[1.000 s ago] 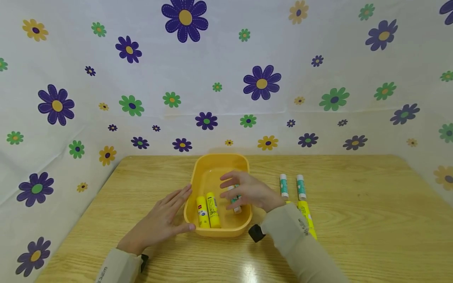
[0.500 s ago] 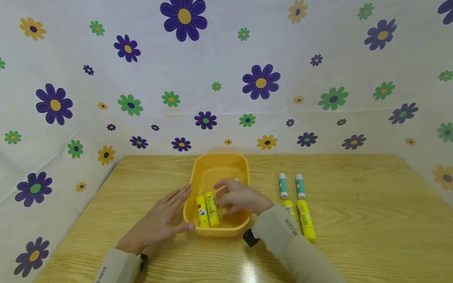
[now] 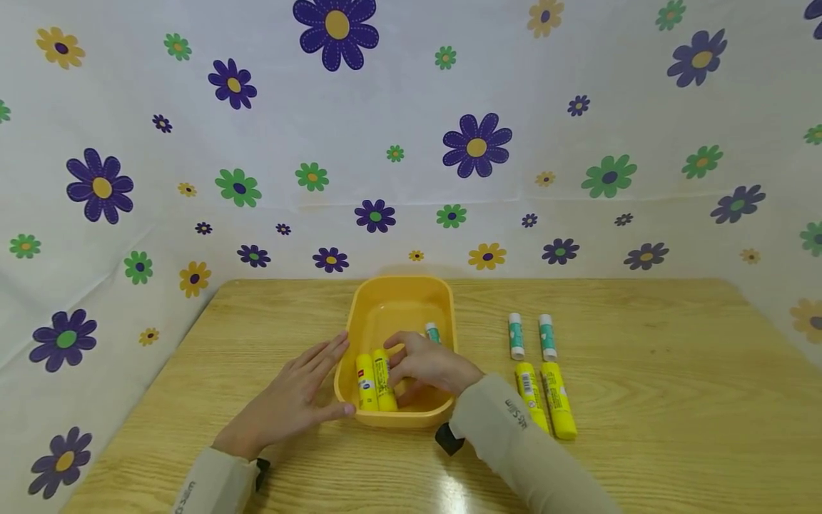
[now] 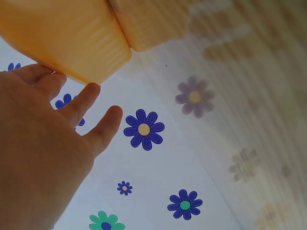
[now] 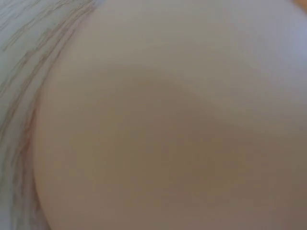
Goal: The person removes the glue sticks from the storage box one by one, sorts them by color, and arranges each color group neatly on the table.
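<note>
A yellow plastic basket (image 3: 399,420) stands on the table in the head view. My left hand (image 3: 282,400) rests along its left wall with straight fingers; the left wrist view shows these fingertips (image 4: 91,91) at the basket's edge. Inside lie two yellow glue sticks side by side, a left one (image 3: 367,382) and a right one (image 3: 384,378). My right hand (image 3: 427,364) reaches into the basket, its bent fingers close against the right yellow stick; whether they grip it is hidden. Behind that hand a green-and-white glue stick (image 3: 433,332) partly shows. Blurred skin fills most of the right wrist view.
Right of the basket, two green-and-white glue sticks (image 3: 516,335) lie on the wooden table (image 3: 661,371). Two larger yellow glue sticks (image 3: 559,400) lie nearer, one partly covered by the right sleeve (image 3: 507,428). A flowered cloth (image 3: 411,107) hangs behind and at the sides.
My right hand has moved left and lower in the basket, from over the green-and-white sticks to the right yellow one. The left hand stays at the basket wall.
</note>
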A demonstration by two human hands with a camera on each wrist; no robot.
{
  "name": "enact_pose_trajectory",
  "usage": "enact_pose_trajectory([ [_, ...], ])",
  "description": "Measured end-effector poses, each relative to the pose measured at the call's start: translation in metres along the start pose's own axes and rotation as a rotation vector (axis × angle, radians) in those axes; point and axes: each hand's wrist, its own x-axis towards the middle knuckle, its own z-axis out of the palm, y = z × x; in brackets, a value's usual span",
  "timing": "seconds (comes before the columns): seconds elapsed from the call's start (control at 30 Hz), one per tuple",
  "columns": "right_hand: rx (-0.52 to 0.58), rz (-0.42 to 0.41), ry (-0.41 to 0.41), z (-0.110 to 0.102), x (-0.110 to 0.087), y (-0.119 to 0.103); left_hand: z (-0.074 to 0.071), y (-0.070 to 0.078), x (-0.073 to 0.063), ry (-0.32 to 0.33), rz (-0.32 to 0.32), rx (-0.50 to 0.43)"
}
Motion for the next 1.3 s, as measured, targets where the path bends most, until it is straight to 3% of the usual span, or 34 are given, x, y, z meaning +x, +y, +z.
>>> enact_pose_trajectory([
  [0.2, -0.064, -0.004, -0.036, 0.0003, 0.0001, 0.0016, -0.0005, -0.0003, 0.0, -0.005, -0.004, -0.001],
  [0.53, -0.033, -0.024, -0.098, 0.0024, -0.0033, 0.0018, -0.0006, 0.0003, 0.0004, -0.01, -0.006, -0.001],
  [0.87, -0.015, -0.055, -0.107, 0.0045, -0.0029, 0.0019, -0.0011, 0.0001, 0.0006, -0.004, -0.002, 0.001],
  [1.3, -0.012, -0.092, 0.026, -0.0038, -0.0053, -0.0049, -0.0013, 0.0, -0.0006, 0.001, 0.001, -0.006],
])
